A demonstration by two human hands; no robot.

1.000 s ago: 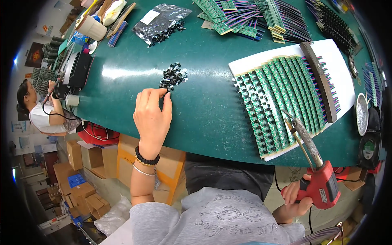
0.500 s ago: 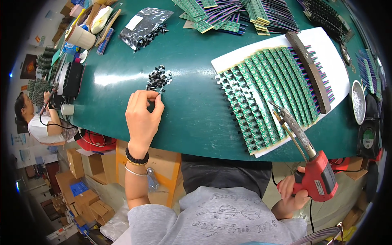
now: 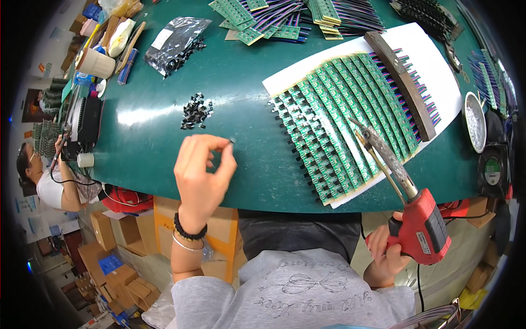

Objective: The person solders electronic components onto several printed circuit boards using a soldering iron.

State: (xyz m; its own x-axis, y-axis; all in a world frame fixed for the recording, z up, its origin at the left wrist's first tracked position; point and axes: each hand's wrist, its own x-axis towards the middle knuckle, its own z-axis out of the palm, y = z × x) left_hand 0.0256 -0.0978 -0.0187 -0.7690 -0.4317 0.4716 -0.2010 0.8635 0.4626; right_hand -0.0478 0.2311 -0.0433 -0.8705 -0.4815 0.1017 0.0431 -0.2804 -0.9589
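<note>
A tiny black part pinched over the green table, a red soldering gun waiting at the table's edge.

The left hand (image 3: pixel 201 175) hovers above the green table (image 3: pixel 153 148) with thumb and fingertips pressed on a small dark component (image 3: pixel 232 140); it is too small to make out more than a speck at the fingertips. Just beyond lies the loose pile of black components (image 3: pixel 195 111), apart from the hand. The right hand (image 3: pixel 383 253) is wrapped around the grip of the red soldering gun (image 3: pixel 419 222), fingers partly hidden behind it; its long tip reaches over the row of green circuit boards (image 3: pixel 339 120) on white paper (image 3: pixel 438 66). Whether the tip touches a board I cannot tell. At the far left a co-worker (image 3: pixel 46 175) is half cut off by the rim.
</note>
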